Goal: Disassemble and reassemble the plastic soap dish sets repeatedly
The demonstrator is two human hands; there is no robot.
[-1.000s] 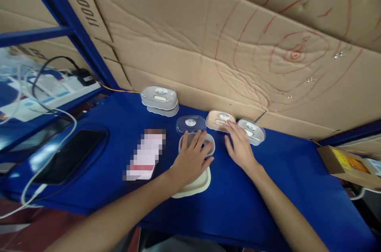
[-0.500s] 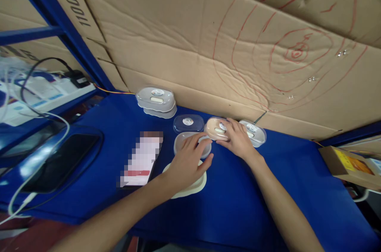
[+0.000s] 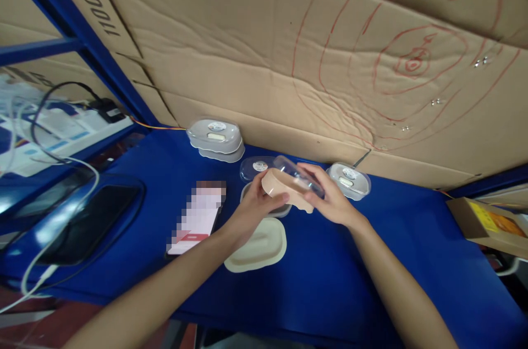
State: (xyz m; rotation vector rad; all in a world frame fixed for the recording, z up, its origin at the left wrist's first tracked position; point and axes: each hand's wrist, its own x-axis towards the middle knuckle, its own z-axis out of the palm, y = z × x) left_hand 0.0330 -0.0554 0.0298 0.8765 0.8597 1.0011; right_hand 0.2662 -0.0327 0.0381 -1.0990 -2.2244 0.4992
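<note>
Two-handed hold, centre of frame. Left hand (image 3: 252, 207): fingers and thumb clamped on the left end of a peach oval container (image 3: 274, 182), thumb along its near wall. Right hand (image 3: 335, 200): fingers closed on the right end of a clear domed lid (image 3: 303, 174), thumb near the right end of the peach body. Container is off the table and tilted, right end lower; lid slants above and behind it – whether their rims touch on the far side, cannot tell.

Just below the held pair, partly hidden by the left hand: a grey oval container (image 3: 282, 211), uncovered, on the blue tabletop (image 3: 342, 283). Behind it, a second clear lid (image 3: 249, 170) with a round white label lies flat. Nearer the lower edge of the frame, a shallow cream tray (image 3: 259, 247) with rounded corners, just beside the left forearm.

Right of the right hand: a lidded grey container (image 3: 350, 186), round label on top. Left of centre, against the cardboard sheet (image 3: 231, 52): a lidded grey container (image 3: 214, 140) resting on another grey piece.

Left of the left hand, a smartphone (image 3: 198, 220) – screen lit, content pixelated. Farther left, a dark-screened device (image 3: 80, 225) near a white cable (image 3: 93, 192). Right edge of frame: a small cardboard box (image 3: 464, 220) with a yellow print.
</note>
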